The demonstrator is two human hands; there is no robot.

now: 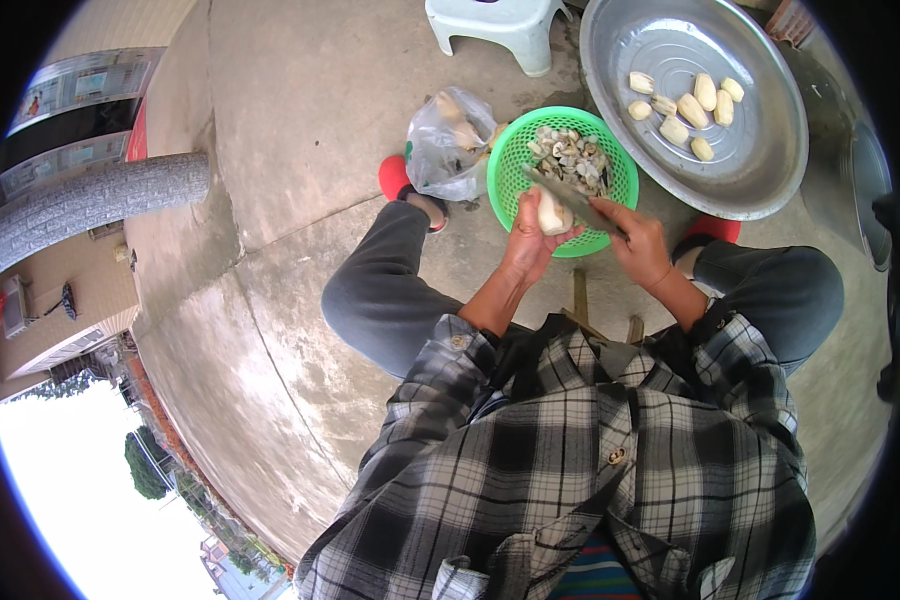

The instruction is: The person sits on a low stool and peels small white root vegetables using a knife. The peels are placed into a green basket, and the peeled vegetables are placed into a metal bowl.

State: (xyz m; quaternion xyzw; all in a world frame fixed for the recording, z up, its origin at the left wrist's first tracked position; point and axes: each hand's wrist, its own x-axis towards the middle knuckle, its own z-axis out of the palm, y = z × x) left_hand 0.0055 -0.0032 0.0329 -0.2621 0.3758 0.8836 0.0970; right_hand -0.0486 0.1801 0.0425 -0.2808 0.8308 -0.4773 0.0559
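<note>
My left hand (529, 244) grips a pale peeled root or bamboo shoot piece (553, 214) above the near part of a green plastic basket (498, 180). In my right hand (637, 244) is a knife (570, 193), its blade slanting across the far end of the piece. Whether the edge touches the surface cannot be made out. Trimmed peelings and slices (570, 157) lie heaped in the far half of the basket. To the right, a wide metal basin (750, 176) holds several peeled pale pieces (691, 111).
Left of the basket, a clear plastic bag (450, 142) with brownish contents rests on the concrete floor (307, 135). A white plastic stool (495, 26) stands beyond. My red-toed shoes (395, 178) flank the basket. At far right is a metal container (866, 195).
</note>
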